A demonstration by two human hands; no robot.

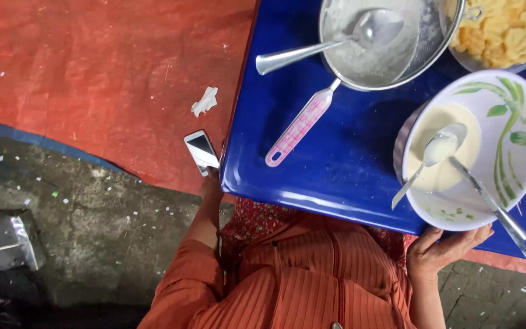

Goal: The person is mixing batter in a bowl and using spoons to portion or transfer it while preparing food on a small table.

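My left hand (pixel 210 186) reaches down beside the table's left corner and grips the lower end of a white smartphone (pixel 201 152) with a dark screen. My right hand (pixel 444 248) cups the near rim of a white bowl (pixel 518 176) with a green leaf pattern, which is tilted at the front edge of the blue table (pixel 336 152). Pale batter (pixel 442 173) pools in the bowl, with a spoon (pixel 433 155) and a long metal utensil (pixel 506 222) resting in it.
A metal sieve (pixel 409 58) with a pink checked handle (pixel 299 128) holds white flour and a metal ladle (pixel 336 44). A bowl of yellow chips (pixel 506 30) sits at the top right. A crumpled tissue (pixel 205 100) lies on the red mat (pixel 92 73), with grey concrete (pixel 92 244) below.
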